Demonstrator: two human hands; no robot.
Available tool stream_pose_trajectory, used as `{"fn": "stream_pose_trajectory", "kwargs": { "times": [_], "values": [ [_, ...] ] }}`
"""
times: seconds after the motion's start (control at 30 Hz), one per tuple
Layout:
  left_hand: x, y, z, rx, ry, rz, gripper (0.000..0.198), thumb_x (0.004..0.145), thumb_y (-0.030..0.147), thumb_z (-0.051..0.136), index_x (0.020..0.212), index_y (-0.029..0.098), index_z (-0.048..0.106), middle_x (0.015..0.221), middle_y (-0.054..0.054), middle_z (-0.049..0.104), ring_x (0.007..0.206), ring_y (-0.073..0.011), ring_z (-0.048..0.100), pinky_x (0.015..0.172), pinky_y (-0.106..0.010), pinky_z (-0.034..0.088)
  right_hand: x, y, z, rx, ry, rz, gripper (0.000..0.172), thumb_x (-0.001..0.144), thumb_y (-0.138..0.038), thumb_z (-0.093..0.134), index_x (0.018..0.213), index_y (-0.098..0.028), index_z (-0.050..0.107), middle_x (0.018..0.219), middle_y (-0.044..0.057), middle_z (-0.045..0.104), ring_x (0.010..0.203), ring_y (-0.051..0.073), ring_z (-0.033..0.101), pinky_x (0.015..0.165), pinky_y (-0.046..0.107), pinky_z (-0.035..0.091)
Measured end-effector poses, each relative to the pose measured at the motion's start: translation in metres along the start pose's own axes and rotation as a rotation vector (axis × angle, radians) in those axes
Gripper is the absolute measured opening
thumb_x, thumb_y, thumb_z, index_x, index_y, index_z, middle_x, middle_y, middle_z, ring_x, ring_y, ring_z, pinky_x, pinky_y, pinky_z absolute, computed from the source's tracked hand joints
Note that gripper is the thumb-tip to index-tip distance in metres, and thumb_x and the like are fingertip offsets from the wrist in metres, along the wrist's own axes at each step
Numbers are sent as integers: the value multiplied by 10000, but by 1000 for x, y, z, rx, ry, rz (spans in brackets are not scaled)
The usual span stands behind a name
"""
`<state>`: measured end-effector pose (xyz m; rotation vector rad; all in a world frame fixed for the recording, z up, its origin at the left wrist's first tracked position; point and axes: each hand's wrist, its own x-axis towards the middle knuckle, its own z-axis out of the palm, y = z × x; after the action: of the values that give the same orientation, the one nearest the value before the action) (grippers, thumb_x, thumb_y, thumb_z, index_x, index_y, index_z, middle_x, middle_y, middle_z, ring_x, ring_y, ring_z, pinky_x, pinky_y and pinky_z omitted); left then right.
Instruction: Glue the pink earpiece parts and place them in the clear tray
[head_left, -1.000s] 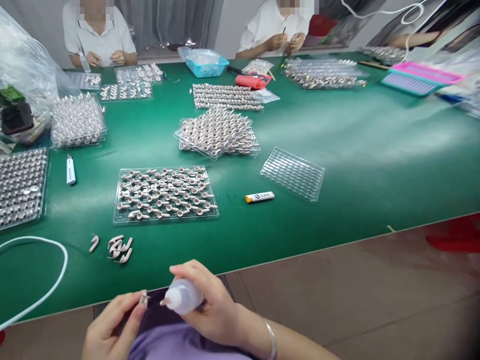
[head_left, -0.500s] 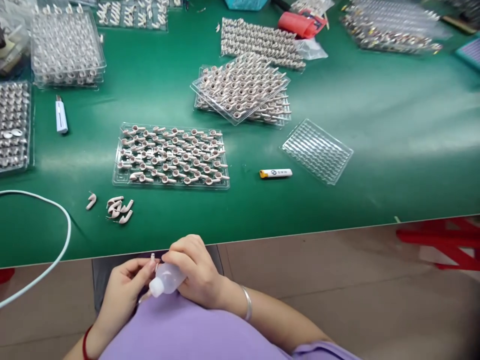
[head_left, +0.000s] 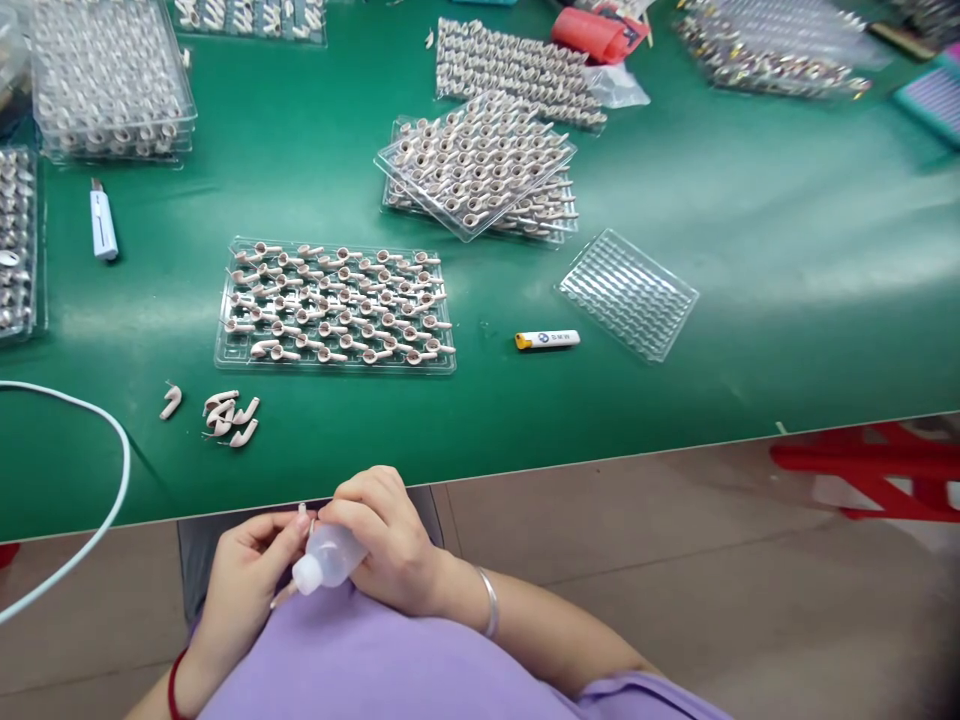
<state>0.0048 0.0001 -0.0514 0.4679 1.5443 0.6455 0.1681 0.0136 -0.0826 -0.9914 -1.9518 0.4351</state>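
Close to my body, below the table's front edge, my right hand (head_left: 394, 545) is wrapped round a small translucent bottle (head_left: 330, 558) with a white cap tilted down to the left. Beside it, my left hand (head_left: 251, 565) pinches a small pale part (head_left: 302, 510), mostly hidden by the fingers. The fingertips of both hands nearly meet. On the green table beyond them lie a small pile of curved beige pieces (head_left: 223, 415) and a single one (head_left: 172, 401). A clear tray (head_left: 337, 368) holds rows of similar pieces.
A white lighter (head_left: 547, 340) and a clear tray without pieces (head_left: 630, 295) lie right of centre. Stacked filled trays (head_left: 480, 170) stand behind. A cutter (head_left: 103, 222) lies at the left, above a white cable (head_left: 120, 485). A red stool (head_left: 870, 468) stands at the right.
The view has shifted slightly, so the table's objects appear a little further left and up. Both hands keep nearly the same pose and hold the same things.
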Motion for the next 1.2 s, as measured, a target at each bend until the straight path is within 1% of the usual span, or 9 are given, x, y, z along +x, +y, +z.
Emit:
{"fn": "stream_pose_trajectory", "kwargs": {
  "times": [0.2,0.4,0.6,0.67,0.77,0.87,1.03,1.2],
  "values": [
    [-1,4,4,34,12,70,413,525,544,809,681,163,777,535,-24,639,443,-96,448,365,-187,350,3,-1,-1,-3,13,-6,133,844,-82,526,917,-177,584,809,36,621,721,153,536,701,318,417],
    [-4,10,9,46,81,96,354,498,500,806,612,166,770,535,-43,660,514,-136,530,432,-201,444,0,0,-1,-20,-7,-8,135,845,-84,532,928,-173,591,824,42,617,734,155,531,705,324,420],
    [-5,12,14,-6,145,67,345,441,469,827,598,168,769,614,-71,719,569,-165,584,467,-213,487,-3,1,0,-42,3,-16,161,840,-74,541,955,-172,595,844,47,608,751,158,533,719,329,429],
    [-5,11,14,-2,138,74,348,453,476,826,602,167,767,593,-62,704,551,-154,569,453,-208,476,-3,2,0,-45,0,-14,167,843,-76,535,960,-181,592,846,43,610,750,157,534,720,328,432],
    [-5,8,12,19,114,97,355,492,492,815,627,167,770,531,-36,653,500,-136,530,400,-197,425,-5,2,1,-39,0,-8,183,836,-74,539,970,-188,588,856,45,613,759,163,545,724,332,442],
    [-4,6,9,32,78,118,359,521,498,807,654,167,774,516,-30,640,482,-139,528,377,-200,401,-7,2,3,-18,29,8,191,820,-73,572,972,-188,579,858,49,614,758,166,551,715,335,456],
    [-2,3,5,52,44,149,369,565,516,792,665,161,773,618,-71,716,538,-171,592,434,-234,471,-5,0,5,-13,93,25,173,823,-89,586,953,-203,572,824,38,601,732,164,557,675,325,465],
    [2,-3,-1,58,13,170,343,618,488,792,737,167,788,701,-78,750,575,-175,625,481,-236,503,-3,-3,5,-40,97,31,159,822,-93,598,936,-197,558,820,45,594,728,170,550,663,330,454]
  ]
}}
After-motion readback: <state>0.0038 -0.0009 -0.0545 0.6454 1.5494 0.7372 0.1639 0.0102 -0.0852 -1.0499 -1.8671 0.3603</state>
